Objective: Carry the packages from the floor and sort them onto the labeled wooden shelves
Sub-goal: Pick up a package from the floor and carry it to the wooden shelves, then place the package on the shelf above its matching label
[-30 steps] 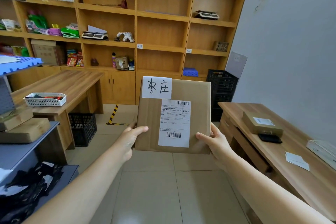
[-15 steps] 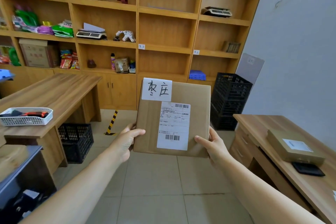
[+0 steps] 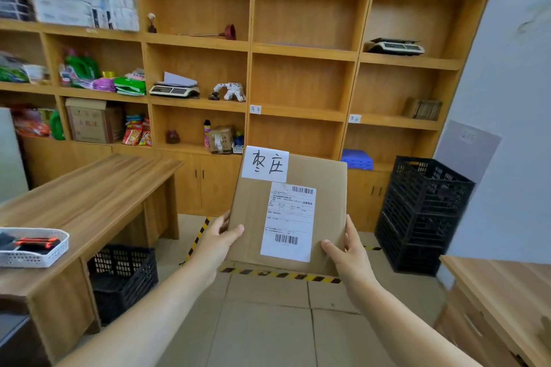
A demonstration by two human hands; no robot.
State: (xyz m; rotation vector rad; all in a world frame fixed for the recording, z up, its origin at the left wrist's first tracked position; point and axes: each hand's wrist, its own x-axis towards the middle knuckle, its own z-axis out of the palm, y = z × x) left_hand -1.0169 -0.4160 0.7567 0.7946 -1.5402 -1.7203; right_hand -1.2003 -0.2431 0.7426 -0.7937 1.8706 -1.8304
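We hold a flat cardboard package (image 3: 253, 217) upright at centre, our left hand (image 3: 216, 240) and right hand (image 3: 350, 250) each clamped on a lower side edge, thumbs on its labelled face, before the far wooden shelves (image 3: 298, 53).

one package (image 3: 325, 211) – two hands; two scales; two shelf labels; two desks

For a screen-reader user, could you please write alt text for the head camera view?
Two bare hands, left hand and right hand, hold up a flat cardboard package bearing a handwritten note and shipping label, facing wooden shelves. Black crates stand at right.
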